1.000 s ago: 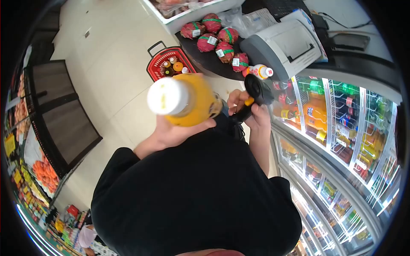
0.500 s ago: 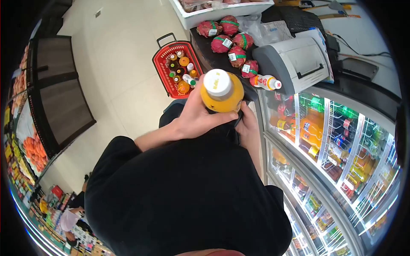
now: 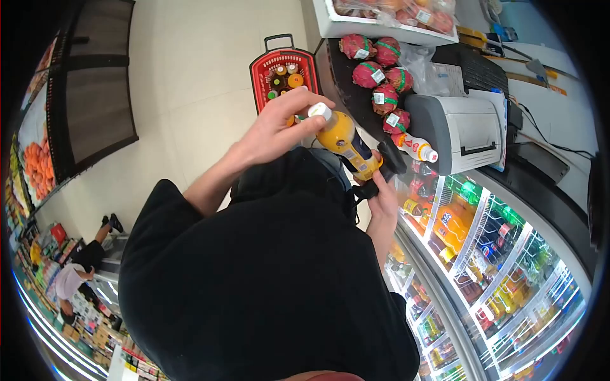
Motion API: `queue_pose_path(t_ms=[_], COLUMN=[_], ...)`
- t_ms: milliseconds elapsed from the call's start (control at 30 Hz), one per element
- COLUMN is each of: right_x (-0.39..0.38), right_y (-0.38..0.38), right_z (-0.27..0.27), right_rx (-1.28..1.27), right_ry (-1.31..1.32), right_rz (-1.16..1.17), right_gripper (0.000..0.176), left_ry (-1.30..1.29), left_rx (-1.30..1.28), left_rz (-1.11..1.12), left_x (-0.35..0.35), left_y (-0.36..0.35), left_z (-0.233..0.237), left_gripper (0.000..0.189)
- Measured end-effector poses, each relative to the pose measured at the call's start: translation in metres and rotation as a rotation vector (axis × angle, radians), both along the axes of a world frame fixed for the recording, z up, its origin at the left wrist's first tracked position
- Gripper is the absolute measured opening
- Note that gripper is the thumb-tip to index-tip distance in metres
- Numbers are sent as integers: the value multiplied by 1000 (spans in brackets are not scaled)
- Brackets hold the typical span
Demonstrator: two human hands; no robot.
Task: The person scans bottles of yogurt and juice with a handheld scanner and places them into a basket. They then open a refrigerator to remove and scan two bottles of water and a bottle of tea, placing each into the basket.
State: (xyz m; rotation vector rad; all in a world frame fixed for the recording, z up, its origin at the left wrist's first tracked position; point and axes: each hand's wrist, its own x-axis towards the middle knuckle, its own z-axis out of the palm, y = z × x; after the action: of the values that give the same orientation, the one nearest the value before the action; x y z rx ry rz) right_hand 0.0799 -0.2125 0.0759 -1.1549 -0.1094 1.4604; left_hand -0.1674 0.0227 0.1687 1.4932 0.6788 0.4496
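Observation:
My left hand point(image 3: 279, 127) pinches the white cap end of a bottle of orange-yellow drink point(image 3: 342, 138). The bottle is tilted, its dark label and a white printed patch facing up. At its base, my right hand point(image 3: 383, 198) is closed round a black handheld device point(image 3: 393, 159), partly hidden by the bottle and fingers. Beyond my left hand, a red basket point(image 3: 255, 76) on the floor holds several bottles, some hidden by the hand. A white-capped bottle with a red and white label point(image 3: 416, 147) lies on the dark counter point(image 3: 346, 79).
Several dragon fruits point(image 3: 384, 98) with green bands lie beside a grey-white machine point(image 3: 467, 130). Behind them is a white foam box point(image 3: 387, 32) of packed produce. A lit drinks cooler point(image 3: 489, 254) stands at right. A person point(image 3: 70, 279) is at far left.
The bottle has gone from nearly upright to tilted, its side label now showing. My left hand has shifted from its body to the cap. The view has turned, moving basket and counter rightward.

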Motion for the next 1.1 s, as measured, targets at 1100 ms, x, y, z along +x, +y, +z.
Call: queue_pose_path(t_ms=[1100], right_x=[-85], right_y=[-17], right_z=[-69], right_rx=[-862], right_ry=[-792], right_rz=[898], right_gripper=[36], left_ry=[1475], left_rx=[-183], left_rz=[-150], left_x=[-65], left_y=[38], left_z=[-517], left_gripper=[45])
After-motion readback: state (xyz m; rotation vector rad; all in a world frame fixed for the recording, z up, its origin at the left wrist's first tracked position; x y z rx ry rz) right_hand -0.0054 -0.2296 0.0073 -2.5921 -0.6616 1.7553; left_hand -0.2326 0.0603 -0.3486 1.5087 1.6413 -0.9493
